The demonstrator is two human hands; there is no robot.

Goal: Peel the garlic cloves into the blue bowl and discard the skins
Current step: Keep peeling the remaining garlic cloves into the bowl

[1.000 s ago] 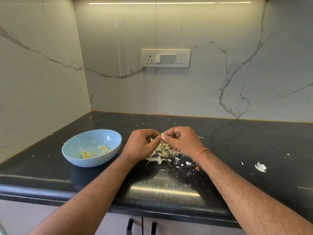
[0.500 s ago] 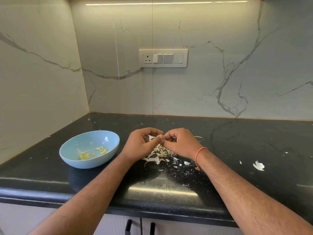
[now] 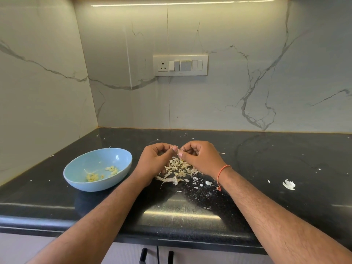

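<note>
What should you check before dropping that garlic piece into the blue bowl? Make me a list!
1. Clove pinched by both hands: left hand and right hand meet fingertip to fingertip over the skin pile: ok.
2. Clove fully peeled: too small and hidden to see: cannot tell.
3. Blue bowl upright and beside the left hand: ok.
4. Room in the bowl: only a few peeled cloves inside: ok.
5. Skins discarded: pile and stray skin lie on the countertop: not ok.
</note>
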